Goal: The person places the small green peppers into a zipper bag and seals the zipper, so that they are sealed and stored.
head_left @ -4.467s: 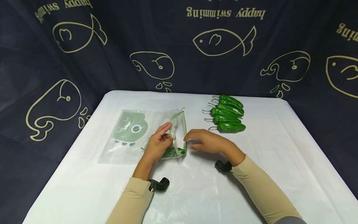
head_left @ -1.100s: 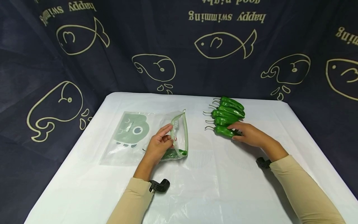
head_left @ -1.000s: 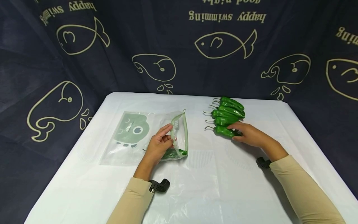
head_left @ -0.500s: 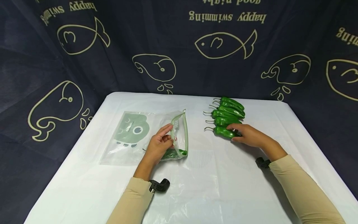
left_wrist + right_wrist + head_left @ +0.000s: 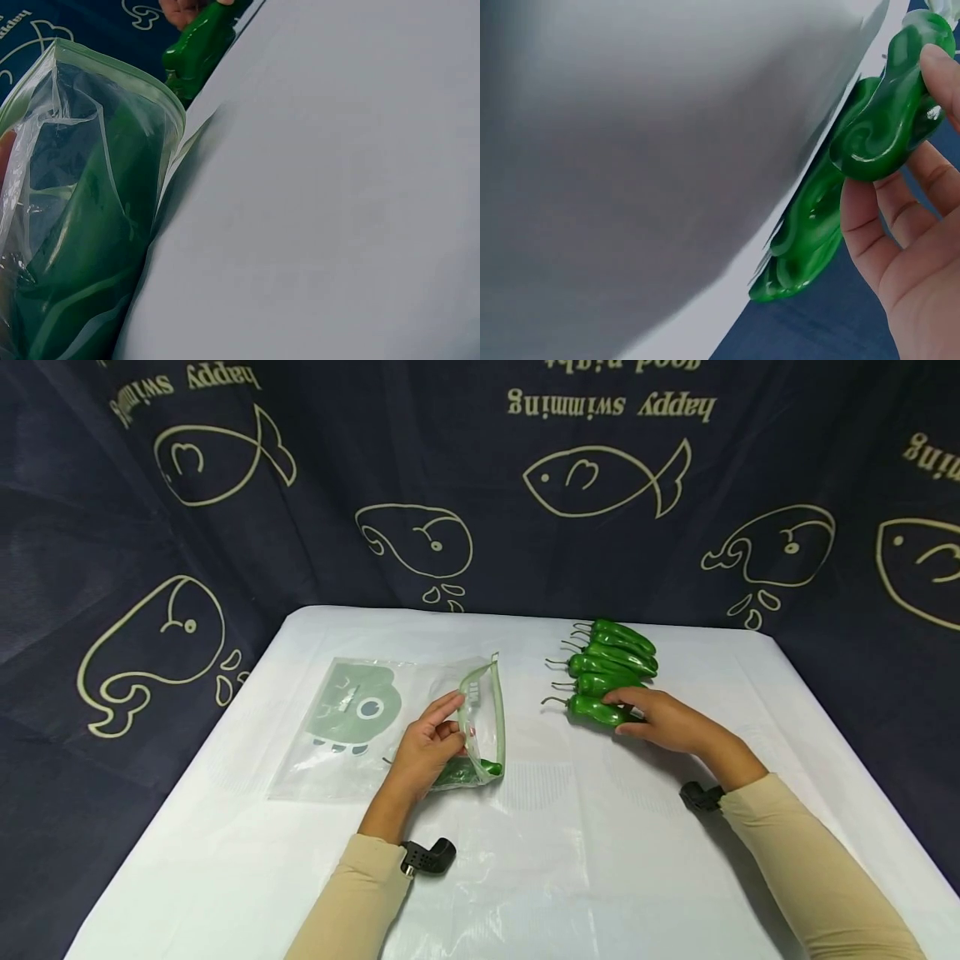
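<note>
My left hand [image 5: 422, 750] pinches one side of the mouth of a clear zip bag [image 5: 491, 710] with a green dinosaur print, and the mouth gapes toward the right. Inside the bag lies a green pepper [image 5: 459, 772], which shows large through the plastic in the left wrist view. At the right, my right hand [image 5: 667, 720] grips the blunt end of another green pepper [image 5: 592, 711], thumb on one side and fingers on the other. Its stem points left. In the right wrist view this held pepper [image 5: 889, 112] overlaps the others behind it.
Several more green peppers [image 5: 611, 664] lie in a row just beyond the held one, stems to the left. All rests on a white-covered table [image 5: 540, 868]. Behind it hangs a dark curtain [image 5: 495, 564] with fish and whale drawings.
My right hand has gone from the bag's mouth to the pepper row and taken hold of the nearest pepper, which has now shifted slightly left. The left hand stays at the bag.
</note>
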`<control>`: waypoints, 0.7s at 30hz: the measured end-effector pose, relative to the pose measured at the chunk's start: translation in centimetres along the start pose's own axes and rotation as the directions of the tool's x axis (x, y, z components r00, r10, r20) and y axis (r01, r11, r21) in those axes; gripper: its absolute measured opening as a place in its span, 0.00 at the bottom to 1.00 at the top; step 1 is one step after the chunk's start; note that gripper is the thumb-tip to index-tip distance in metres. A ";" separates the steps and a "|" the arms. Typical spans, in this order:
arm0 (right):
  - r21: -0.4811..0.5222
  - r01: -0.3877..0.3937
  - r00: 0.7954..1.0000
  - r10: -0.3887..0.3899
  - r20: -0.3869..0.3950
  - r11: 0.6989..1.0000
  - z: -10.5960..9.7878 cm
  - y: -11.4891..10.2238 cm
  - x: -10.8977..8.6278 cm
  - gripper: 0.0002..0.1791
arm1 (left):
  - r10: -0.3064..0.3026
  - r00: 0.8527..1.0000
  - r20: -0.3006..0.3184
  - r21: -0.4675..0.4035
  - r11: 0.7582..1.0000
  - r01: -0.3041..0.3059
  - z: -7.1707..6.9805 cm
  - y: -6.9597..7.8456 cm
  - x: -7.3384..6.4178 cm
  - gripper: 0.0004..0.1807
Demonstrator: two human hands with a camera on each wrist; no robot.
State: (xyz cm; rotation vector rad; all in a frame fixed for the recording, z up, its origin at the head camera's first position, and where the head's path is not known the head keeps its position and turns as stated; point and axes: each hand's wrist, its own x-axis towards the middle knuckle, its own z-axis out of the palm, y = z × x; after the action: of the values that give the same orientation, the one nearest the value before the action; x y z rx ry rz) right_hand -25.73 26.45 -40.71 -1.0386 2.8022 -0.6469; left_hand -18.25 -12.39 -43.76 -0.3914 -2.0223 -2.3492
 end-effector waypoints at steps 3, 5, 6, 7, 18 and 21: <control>-0.001 0.016 1.000 -0.016 -0.005 1.000 -0.1 -0.5 0.2 0.26 | 0.006 1.000 0.001 0.002 1.000 -0.006 0.0 0.0 0.0 0.33; -0.003 0.026 1.000 -0.026 -0.006 1.000 -0.2 -0.8 0.3 0.26 | 0.011 1.000 0.001 -0.001 1.000 -0.011 0.0 -0.1 0.0 0.33; -0.002 0.030 1.000 -0.030 -0.007 1.000 -0.2 -0.9 0.4 0.26 | 0.011 1.000 0.001 -0.001 1.000 -0.011 0.0 -0.1 0.0 0.33; -0.003 0.034 0.999 -0.034 -0.008 0.999 -0.2 -1.1 0.4 0.26 | 0.011 1.000 0.001 0.000 1.000 -0.011 0.0 -0.1 0.0 0.33; 0.012 0.090 0.996 -0.090 -0.014 0.996 0.0 -2.5 0.9 0.25 | 0.011 1.000 0.009 -0.006 1.000 -0.011 -0.1 -0.3 0.1 0.32; 0.009 0.110 0.994 -0.110 -0.022 0.994 0.1 -2.9 1.2 0.25 | 0.009 1.000 0.017 -0.014 1.000 -0.009 -0.2 -0.2 0.1 0.32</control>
State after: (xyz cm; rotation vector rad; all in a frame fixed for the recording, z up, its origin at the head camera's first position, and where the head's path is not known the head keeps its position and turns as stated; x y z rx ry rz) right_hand -24.91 23.71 -39.49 -1.1985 2.7723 -0.6868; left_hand -18.39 -12.49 -43.99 -0.4211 -2.0080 -2.3639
